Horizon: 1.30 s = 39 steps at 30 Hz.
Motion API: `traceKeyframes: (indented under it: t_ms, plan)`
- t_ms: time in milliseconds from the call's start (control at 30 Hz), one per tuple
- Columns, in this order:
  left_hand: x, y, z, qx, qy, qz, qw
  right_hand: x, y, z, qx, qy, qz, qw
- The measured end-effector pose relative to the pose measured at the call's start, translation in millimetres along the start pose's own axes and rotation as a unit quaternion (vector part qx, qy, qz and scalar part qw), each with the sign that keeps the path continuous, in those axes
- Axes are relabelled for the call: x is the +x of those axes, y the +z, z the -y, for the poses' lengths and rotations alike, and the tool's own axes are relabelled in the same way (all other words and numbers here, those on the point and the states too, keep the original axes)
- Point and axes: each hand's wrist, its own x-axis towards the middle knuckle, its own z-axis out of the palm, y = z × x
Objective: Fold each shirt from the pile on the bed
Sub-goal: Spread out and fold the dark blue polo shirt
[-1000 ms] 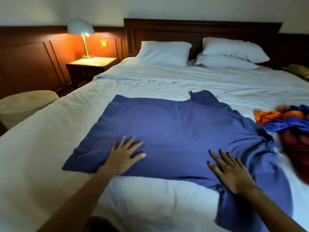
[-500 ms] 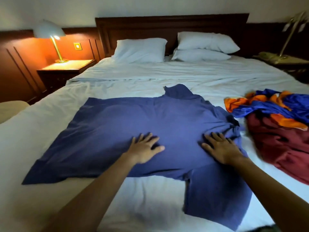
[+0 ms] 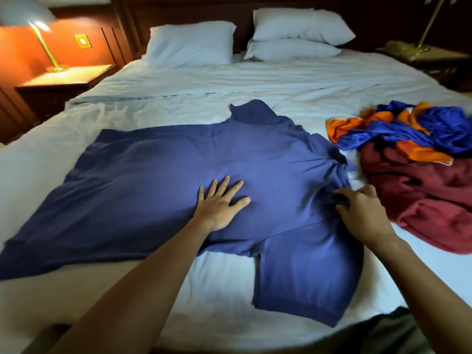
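place: bedroom | bed [image 3: 281,83] with white pillows [image 3: 191,43], dark wooden headboard [image 3: 178,8] | bedside table [image 3: 66,77], lamp [image 3: 25,14] (lit)

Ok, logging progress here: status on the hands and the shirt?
Left hand flat, pressing the dark blue shirt. Right hand pinching its bunched shoulder. Shirt spread, unfolded. Nothing blocking; maroon and orange-blue clothes pile close by.

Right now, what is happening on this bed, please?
A person is preparing a blue shirt for folding. It lies spread on the bed, not yet folded. The left hand presses flat on its middle, while the right hand grips bunched fabric near the neck end. A pile of other clothes, maroon and orange-blue, waits beside it on the right.
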Motion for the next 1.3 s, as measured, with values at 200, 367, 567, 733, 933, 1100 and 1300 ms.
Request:
traceKeyframes:
  t_ms: [200, 367, 567, 733, 933, 1100, 1300]
  plan:
    - [3, -1, 2, -0.01, -0.001, 0.013, 1.0, 0, -21, -21, -0.057, -0.021, 0.097, 0.993]
    - [9, -1, 5, 0.001, -0.003, 0.016, 1.0, 17, -62, -7, -0.28, -0.068, 0.238, 0.928]
    - [27, 0, 14, 0.008, -0.017, 0.007, 1.0, 75, -31, 36, -0.141, -0.105, 0.131, 0.976]
    - [54, -3, 25, 0.022, -0.038, -0.017, 0.999, 143, 48, 40, -0.096, -0.091, 0.217, 0.967]
    - [92, -7, 40, 0.036, -0.069, -0.04, 0.996, 186, 54, -7, -0.18, 0.044, 0.182, 0.966]
    - [134, -9, 49, 0.04, -0.083, -0.061, 0.994, 227, 60, 27, -0.163, -0.1, 0.022, 0.981]
    - [176, -17, 66, 0.057, -0.072, -0.087, 0.992, 257, 100, 26, -0.227, -0.032, 0.058, 0.972]
